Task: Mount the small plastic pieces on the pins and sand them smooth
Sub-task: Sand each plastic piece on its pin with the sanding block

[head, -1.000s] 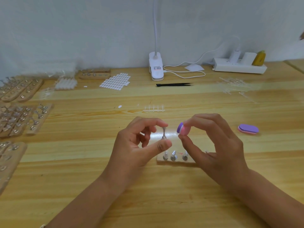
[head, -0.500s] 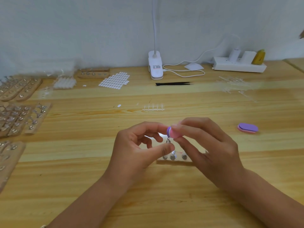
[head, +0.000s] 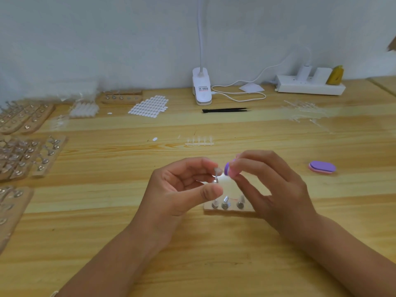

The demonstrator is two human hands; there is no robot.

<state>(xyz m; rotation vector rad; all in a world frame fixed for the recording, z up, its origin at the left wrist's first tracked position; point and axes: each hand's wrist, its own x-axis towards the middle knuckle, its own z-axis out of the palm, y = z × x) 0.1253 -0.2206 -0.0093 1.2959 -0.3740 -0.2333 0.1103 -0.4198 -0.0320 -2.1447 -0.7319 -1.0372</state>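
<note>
Both hands are at centre frame, raised over the wooden table (head: 214, 264). I've got the left hand (head: 177, 189) pinching a metal pin (head: 216, 177) between thumb and forefinger. The pin stands roughly upright, with the small plastic piece (head: 217, 170) on its top end. The right hand (head: 272, 189) grips the purple-and-pink sanding block (head: 228, 169) in its fingertips. The block's purple face is turned toward the piece and is right beside it, but I can't tell whether they touch. Just below the hands a wooden holder (head: 227, 209) lies on the table with three pins standing in it, its right end hidden behind the right hand. At right of frame a second sanding block (head: 322, 167) lies flat. Above centre there's a strip of plastic pieces (head: 199, 142), and further up black tweezers (head: 225, 110). At the left edge I see more wooden boards (head: 27, 155) loaded with pins.
</note>
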